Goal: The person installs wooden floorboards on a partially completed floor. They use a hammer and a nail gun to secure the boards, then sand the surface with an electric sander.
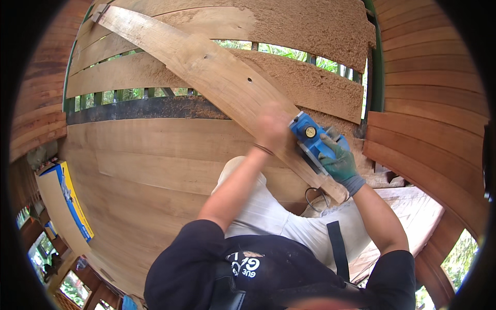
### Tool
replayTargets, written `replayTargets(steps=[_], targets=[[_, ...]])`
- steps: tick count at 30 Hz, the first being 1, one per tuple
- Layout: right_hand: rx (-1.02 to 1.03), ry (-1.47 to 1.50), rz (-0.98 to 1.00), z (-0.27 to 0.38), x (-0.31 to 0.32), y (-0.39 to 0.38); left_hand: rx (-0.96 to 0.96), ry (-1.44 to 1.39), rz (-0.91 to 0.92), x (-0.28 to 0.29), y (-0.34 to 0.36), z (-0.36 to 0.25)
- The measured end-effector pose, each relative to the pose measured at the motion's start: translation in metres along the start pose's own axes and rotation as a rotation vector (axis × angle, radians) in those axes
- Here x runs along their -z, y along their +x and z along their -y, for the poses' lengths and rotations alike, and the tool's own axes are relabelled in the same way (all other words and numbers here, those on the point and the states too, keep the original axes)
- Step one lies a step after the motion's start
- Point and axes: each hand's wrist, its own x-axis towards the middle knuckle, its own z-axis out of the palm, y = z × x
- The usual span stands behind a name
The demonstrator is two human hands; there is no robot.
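My right hand [338, 163], in a green and grey work glove, is closed round the handle of a blue electric planer [310, 132]. The planer rests on a long wooden plank [222, 77] near its lower right end. Smeared by motion, my bare left hand [271, 126] is over the plank just left of the planer's front; its fingers cannot be made out. The plank runs slantwise from the far left down to my knees. A dark hole [249, 79] shows in its face. At its far end sits a small dark block or clamp [101, 13].
Wood shavings [315, 31] cover the boards at the back, with gaps between them. Wide floorboards [139, 155] lie to the left. A cardboard box [64, 201] with blue and yellow edges stands there. A black cord [315, 199] loops beside my legs. Slatted wooden walls [429, 88] rise at both sides.
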Motion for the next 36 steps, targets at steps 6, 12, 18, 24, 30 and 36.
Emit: replayTargets(steps=[6, 12, 18, 24, 30, 36], targets=[[0.265, -0.099, -0.099, 0.001, -0.009, 0.006, 0.383, -0.428, 0.137, -0.042, 0.009, -0.095], [0.235, -0.164, -0.115, -0.001, -0.018, -0.009, 0.273, -0.6, 0.369, -0.03, 0.011, -0.048], [0.086, -0.141, -0.039, -0.012, -0.022, -0.022, 1.282, 0.345, -0.432, 0.039, -0.01, 0.192], [-0.106, -0.11, 0.055, -0.012, -0.047, -0.007, 1.226, -0.178, -0.521, 0.012, -0.038, 0.259], [0.038, -0.031, 0.036, 0.064, -0.08, 0.09, 1.263, -0.26, -0.518, 0.032, -0.028, 0.26], [0.375, -0.119, -0.033, 0.179, -0.118, 0.212, 1.297, -0.224, -0.487, 0.042, -0.035, 0.264]])
